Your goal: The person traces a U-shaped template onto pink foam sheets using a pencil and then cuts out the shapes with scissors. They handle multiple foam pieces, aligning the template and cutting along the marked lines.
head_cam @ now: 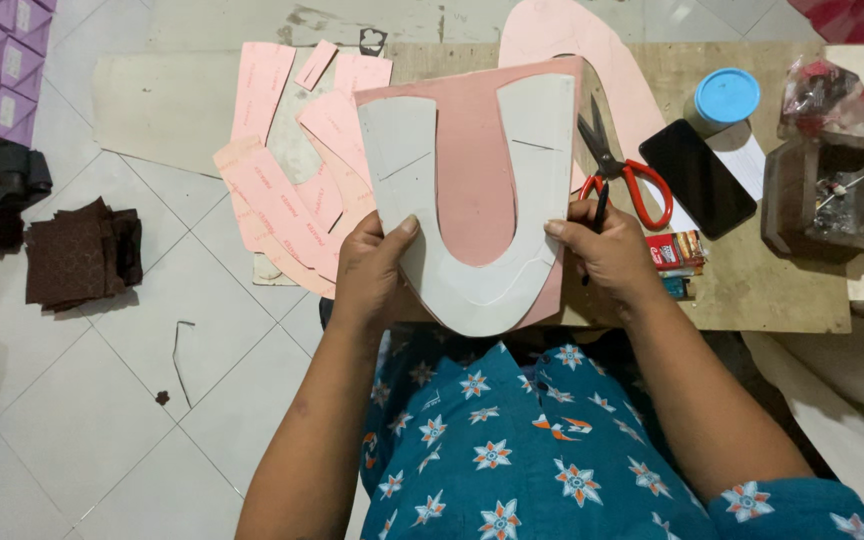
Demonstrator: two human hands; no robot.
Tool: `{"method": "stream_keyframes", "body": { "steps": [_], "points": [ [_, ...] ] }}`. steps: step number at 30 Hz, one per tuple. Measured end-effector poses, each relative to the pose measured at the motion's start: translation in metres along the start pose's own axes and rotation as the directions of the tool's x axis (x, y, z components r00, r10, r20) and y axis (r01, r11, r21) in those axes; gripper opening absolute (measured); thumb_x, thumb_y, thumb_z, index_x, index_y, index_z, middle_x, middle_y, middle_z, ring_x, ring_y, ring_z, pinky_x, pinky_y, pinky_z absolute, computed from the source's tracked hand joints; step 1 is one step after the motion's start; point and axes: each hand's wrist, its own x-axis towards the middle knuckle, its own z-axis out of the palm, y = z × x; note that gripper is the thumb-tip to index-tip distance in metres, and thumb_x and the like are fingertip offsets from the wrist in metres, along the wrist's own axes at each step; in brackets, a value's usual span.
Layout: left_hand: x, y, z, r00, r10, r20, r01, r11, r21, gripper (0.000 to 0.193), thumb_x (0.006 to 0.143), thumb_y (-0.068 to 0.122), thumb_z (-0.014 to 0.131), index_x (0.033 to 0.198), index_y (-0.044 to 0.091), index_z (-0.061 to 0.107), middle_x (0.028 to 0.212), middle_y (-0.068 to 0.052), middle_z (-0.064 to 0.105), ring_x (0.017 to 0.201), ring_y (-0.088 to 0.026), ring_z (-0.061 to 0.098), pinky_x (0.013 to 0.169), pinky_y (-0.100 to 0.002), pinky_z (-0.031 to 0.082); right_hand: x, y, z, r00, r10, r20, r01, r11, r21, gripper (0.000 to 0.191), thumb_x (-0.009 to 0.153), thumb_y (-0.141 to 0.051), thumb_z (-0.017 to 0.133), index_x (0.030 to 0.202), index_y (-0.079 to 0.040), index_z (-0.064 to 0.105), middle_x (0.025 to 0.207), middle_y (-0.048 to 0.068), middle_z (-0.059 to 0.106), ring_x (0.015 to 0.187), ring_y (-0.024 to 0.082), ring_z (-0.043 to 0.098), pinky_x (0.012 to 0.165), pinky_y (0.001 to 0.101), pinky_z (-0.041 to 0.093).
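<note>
Between both hands [492,265], gripped at its sides: a grey U-shaped template [467,205] on pink sheet [472,170].

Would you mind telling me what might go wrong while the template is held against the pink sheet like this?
The grey U-shaped template is only pinched to the pink sheet by the left hand and right hand, so it may slip out of line. The right hand also holds a dark pen, which weakens its grip. The red-handled scissors lie open nearby.

matt grey card template [472,270], pink sheet [472,170]
</note>
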Motion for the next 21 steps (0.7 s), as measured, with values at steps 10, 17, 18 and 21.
{"method": "stream_keyframes", "body": {
  "steps": [10, 17, 18, 21],
  "points": [
    [0.02, -0.034, -0.018, 0.999, -0.024, 0.026, 0.025, 0.999, -0.048, 0.032, 0.095, 0.006, 0.066, 0.122, -0.008, 0.061, 0.114, -0.021, 0.073, 0.098, -0.023, 0.073, 0.09, -0.037, 0.06, 0.01, 0.007, 0.007, 0.998, 0.051, -0.025, -0.051, 0.999, 0.012, 0.019, 0.087, -0.01, 0.077, 0.102, 0.0, 0.07, 0.09, 0.005, 0.073, 0.077, 0.012, 0.068, 0.072, 0.0255, 0.056],
    [0.02, -0.039, -0.021, 0.998, -0.052, 0.044, 0.056, 0.994, -0.092, 0.034, 0.095, 0.007, 0.065, 0.126, -0.008, 0.058, 0.118, -0.021, 0.071, 0.101, -0.024, 0.072, 0.092, -0.038, 0.061, 0.012, 0.009, 0.01, 0.999, 0.039, -0.014, -0.038, 0.999, 0.011, 0.02, 0.089, -0.011, 0.077, 0.102, 0.001, 0.069, 0.09, 0.006, 0.072, 0.076, 0.012, 0.067, 0.072, 0.0262, 0.056],
    [0.02, -0.038, -0.021, 0.997, -0.052, 0.049, 0.056, 0.994, -0.091, 0.035, 0.095, 0.007, 0.065, 0.126, -0.007, 0.058, 0.118, -0.021, 0.071, 0.101, -0.024, 0.072, 0.092, -0.038, 0.061, 0.012, 0.008, 0.01, 0.999, 0.049, -0.019, -0.048, 0.999, 0.013, 0.02, 0.088, -0.011, 0.077, 0.102, 0.001, 0.069, 0.09, 0.006, 0.072, 0.076, 0.012, 0.068, 0.072, 0.0263, 0.057],
    [0.018, -0.036, -0.02, 0.996, -0.042, 0.073, 0.047, 0.997, -0.069, 0.037, 0.094, 0.006, 0.066, 0.128, -0.006, 0.058, 0.118, -0.02, 0.071, 0.101, -0.024, 0.072, 0.092, -0.038, 0.06, 0.011, 0.004, 0.012, 0.999, 0.043, -0.019, -0.042, 0.998, 0.035, 0.02, 0.088, -0.011, 0.076, 0.102, 0.001, 0.069, 0.09, 0.006, 0.072, 0.077, 0.012, 0.069, 0.073, 0.0258, 0.058]
  ]
}}
